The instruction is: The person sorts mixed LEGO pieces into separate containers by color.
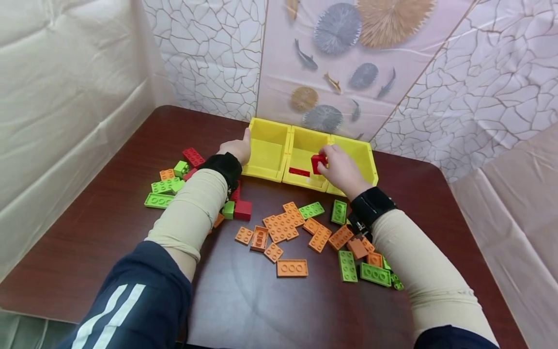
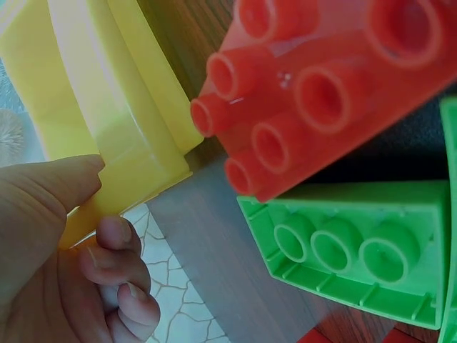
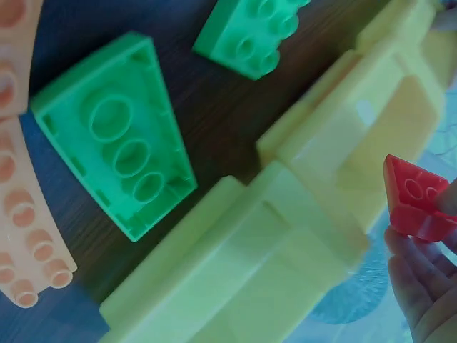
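My right hand (image 1: pixel 343 170) pinches a red building brick (image 1: pixel 317 165) above the middle compartment of a yellow three-part bin (image 1: pixel 263 172). In the right wrist view, the hollow underside of that red brick (image 3: pixel 408 196) shows between thumb and fingers. Another red brick (image 1: pixel 299 172) lies on the floor of the middle compartment. At the bin's left end, my left hand (image 1: pixel 237 148) grips the wall; the left wrist view has the thumb against the yellow side (image 2: pixel 136 153) and the other fingers curled below. No bricks show in the left compartment; the right one is partly hidden.
Orange bricks (image 1: pixel 281 227) are spread in front of the bin, with green bricks (image 1: pixel 347 265) towards the right forearm. Left of the bin lie mixed red, green and orange pieces, including a red brick (image 1: pixel 193 157); my left forearm hides some. A patterned wall backdrop (image 1: pixel 209 58) stands behind.
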The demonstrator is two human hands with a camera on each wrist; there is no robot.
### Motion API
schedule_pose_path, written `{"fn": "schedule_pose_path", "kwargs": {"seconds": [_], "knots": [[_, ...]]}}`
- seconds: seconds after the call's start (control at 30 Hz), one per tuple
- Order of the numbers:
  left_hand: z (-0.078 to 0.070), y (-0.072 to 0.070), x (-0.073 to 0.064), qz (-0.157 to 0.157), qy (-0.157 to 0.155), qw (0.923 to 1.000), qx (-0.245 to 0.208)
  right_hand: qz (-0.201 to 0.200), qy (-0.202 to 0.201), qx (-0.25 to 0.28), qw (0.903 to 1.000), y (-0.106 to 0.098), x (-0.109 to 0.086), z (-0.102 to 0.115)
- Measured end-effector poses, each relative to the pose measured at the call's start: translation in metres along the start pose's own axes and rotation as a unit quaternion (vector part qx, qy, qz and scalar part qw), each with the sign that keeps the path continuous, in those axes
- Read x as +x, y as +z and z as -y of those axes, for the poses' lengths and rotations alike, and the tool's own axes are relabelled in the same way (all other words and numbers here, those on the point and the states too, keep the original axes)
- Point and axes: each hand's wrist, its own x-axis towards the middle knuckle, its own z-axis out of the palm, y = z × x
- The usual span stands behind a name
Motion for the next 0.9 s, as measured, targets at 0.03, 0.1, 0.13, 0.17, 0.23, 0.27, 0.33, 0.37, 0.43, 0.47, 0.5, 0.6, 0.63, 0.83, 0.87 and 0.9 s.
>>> {"fn": "schedule_pose_path", "kwargs": {"seconds": [0.03,0.1,0.13,0.17,0.23,0.27,0.33,0.37,0.43,0.47,0.5,0.6,0.63,0.83,0.87,0.9], "knots": [[-0.001,0.001,0.001,-0.001,0.005,1.0,0.009,0.004,0.002,-0.016,0.9999,0.003,0.002,-0.002],[-0.002,0.002,0.001,-0.001,0.013,0.9997,0.02,0.009,-0.001,-0.052,0.9986,0.009,0.006,-0.006],[-0.002,0.002,0.001,0.0,0.013,0.9997,0.021,0.011,-0.003,-0.071,0.9974,0.012,0.007,-0.008],[-0.003,0.002,0.001,0.001,0.013,0.9996,0.026,0.011,-0.008,-0.088,0.996,0.015,0.008,-0.01],[-0.002,0.002,0.004,0.008,0.012,0.9995,0.03,0.008,-0.018,-0.119,0.9926,0.021,0.011,-0.014],[-0.003,0.002,0.003,0.008,0.008,0.9995,0.028,0.004,-0.023,-0.131,0.991,0.023,0.011,-0.015],[-0.003,0.001,0.002,0.006,0.003,0.9997,0.022,-0.001,-0.031,-0.15,0.9883,0.027,0.013,-0.016],[-0.003,0.001,0.0,0.006,-0.004,0.9999,0.013,-0.003,-0.034,-0.16,0.9865,0.028,0.014,-0.016],[-0.004,0.0,-0.005,-0.001,-0.022,0.9996,-0.019,-0.001,-0.041,-0.184,0.982,0.03,0.016,-0.015],[-0.003,-0.001,-0.006,-0.001,-0.03,0.999,-0.032,0.004,-0.043,-0.194,0.98,0.031,0.017,-0.014],[-0.003,-0.001,-0.007,0.0,-0.036,0.9984,-0.044,0.011,-0.045,-0.203,0.978,0.032,0.017,-0.014],[-0.004,-0.002,-0.009,0.006,-0.044,0.9976,-0.054,0.04,-0.051,-0.228,0.9715,0.034,0.017,-0.012],[-0.004,-0.002,-0.009,0.008,-0.046,0.9973,-0.057,0.05,-0.051,-0.233,0.9698,0.035,0.017,-0.012],[-0.004,-0.004,-0.01,0.006,-0.056,0.996,-0.07,0.088,-0.045,-0.252,0.9628,0.038,0.021,-0.011],[-0.003,-0.004,-0.01,0.006,-0.054,0.9965,-0.064,0.093,-0.044,-0.251,0.9625,0.038,0.021,-0.012],[-0.003,-0.003,-0.01,0.003,-0.059,0.996,-0.067,0.098,-0.044,-0.252,0.9618,0.039,0.022,-0.012]]}}
